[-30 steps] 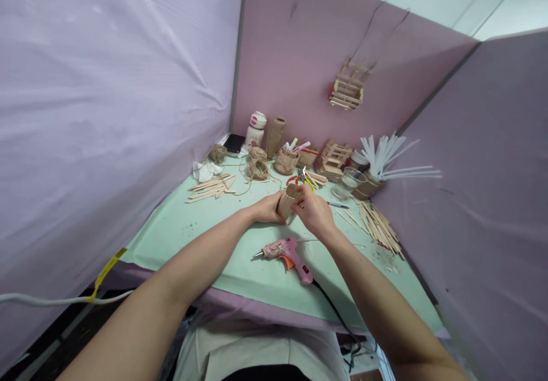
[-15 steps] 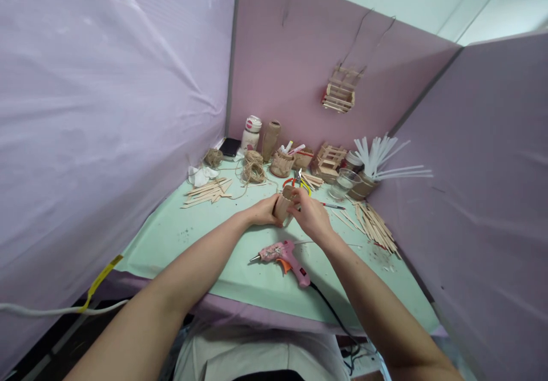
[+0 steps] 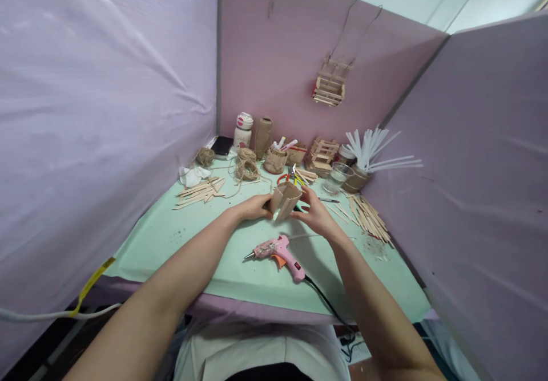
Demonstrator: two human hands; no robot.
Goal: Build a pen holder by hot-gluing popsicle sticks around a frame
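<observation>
The bench was enclosed on three sides by purple partitions (image 3: 107, 113), and its top was covered by a mint-green sheet (image 3: 180, 232). A slatted stick basket (image 3: 327, 83) was hung by cord on the back partition.

Near the middle of the sheet, a small stick cup (image 3: 285, 197) was held up off the surface, tilted, with its open mouth turned up and towards the back. The left hand (image 3: 252, 207) was closed on the cup's left wall. The right hand (image 3: 314, 215) was laid against the right wall with its fingers only half curled – whether it truly gripped could not be told.

Just in front of the hands a pink glue gun (image 3: 278, 251) was lain on its side, its nozzle pointed left and its black cord run off the near edge.

Loose craft sticks were spread in two lots, well apart: one heap (image 3: 199, 190) to the left and another (image 3: 368, 215) to the right (the latter beside the right partition). Behind the cup were ranged a twine coil (image 3: 247, 167), a jar of white sticks (image 3: 363, 161), a clear glass (image 3: 336, 177) and a white bottle (image 3: 242, 130).
</observation>
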